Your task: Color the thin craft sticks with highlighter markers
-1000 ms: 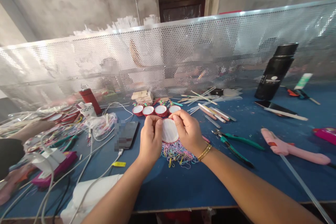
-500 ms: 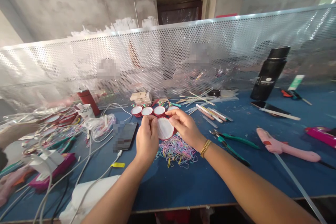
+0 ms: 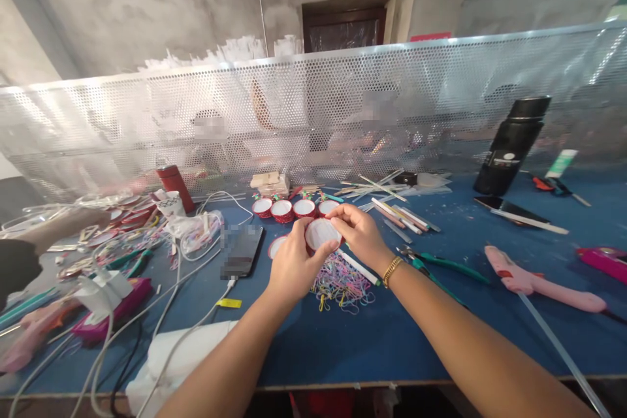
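Note:
A small round piece with a white face and a red rim (image 3: pixel 322 234), like a little drum, is held up between my two hands. My left hand (image 3: pixel 292 260) grips its left and lower edge, the thumb lying along the near rim. On the far right side, my right hand (image 3: pixel 363 236) pinches the rim with thumb and fingertips. Another such round piece (image 3: pixel 277 246) lies on the table, partly hidden behind my left hand. Just below my hands are a tangle of pastel strings (image 3: pixel 343 282) and a white stick or pen (image 3: pixel 361 269).
Red-rimmed pieces (image 3: pixel 282 211) stand in a row behind my hands. Pliers (image 3: pixel 445 266), a pink glue gun (image 3: pixel 539 281) and a black bottle (image 3: pixel 512 144) are rightward. Leftward lie a phone (image 3: pixel 243 251), white cables and another person's arm (image 3: pixel 59 228). A perforated screen (image 3: pixel 313 117) stands behind.
My left hand has shifted to grip the piece from below, and the piece lies flatter. A second round piece and the white stick now show. The whole view has shifted slightly.

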`<state>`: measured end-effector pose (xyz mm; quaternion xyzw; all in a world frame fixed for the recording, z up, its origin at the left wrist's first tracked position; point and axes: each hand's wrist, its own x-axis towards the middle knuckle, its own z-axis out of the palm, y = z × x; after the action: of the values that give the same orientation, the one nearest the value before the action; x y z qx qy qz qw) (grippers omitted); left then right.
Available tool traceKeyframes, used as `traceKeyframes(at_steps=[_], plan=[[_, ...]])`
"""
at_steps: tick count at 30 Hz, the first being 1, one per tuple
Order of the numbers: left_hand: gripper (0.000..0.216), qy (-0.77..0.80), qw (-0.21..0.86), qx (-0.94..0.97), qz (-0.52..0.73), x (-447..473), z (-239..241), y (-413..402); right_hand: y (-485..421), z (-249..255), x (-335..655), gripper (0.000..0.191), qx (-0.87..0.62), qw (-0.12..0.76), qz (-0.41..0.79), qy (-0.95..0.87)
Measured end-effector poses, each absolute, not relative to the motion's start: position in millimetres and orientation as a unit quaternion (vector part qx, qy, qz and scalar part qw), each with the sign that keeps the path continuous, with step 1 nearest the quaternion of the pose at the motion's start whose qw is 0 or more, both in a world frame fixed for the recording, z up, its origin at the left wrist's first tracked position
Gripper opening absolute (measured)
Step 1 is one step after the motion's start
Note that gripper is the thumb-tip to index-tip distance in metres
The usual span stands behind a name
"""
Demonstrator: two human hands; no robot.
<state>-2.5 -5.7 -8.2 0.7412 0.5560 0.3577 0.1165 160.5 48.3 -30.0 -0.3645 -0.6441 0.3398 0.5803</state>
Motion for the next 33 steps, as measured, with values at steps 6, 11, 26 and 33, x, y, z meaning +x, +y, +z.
traceKeyframes(at_steps=[6, 11, 26, 33], plan=[[0.056, 0.545, 0.109, 0.74, 0.378, -2, -10, -4, 50, -30, 165, 0.018, -0.36, 0.551, 0.38, -0.65], [0.051, 0.532, 0.116, 0.737, 0.401, -4, -13, 2, 57, -32, 168, 0.023, -0.369, 0.532, 0.374, -0.664], [0.017, 0.417, 0.044, 0.848, 0.324, 2, -8, -11, 116, -57, 239, 0.018, -0.58, 0.544, 0.191, -0.575], [0.017, 0.243, 0.025, 0.963, 0.117, 29, 0, -54, 107, -59, 187, 0.013, -0.548, 0.447, 0.238, -0.666]])
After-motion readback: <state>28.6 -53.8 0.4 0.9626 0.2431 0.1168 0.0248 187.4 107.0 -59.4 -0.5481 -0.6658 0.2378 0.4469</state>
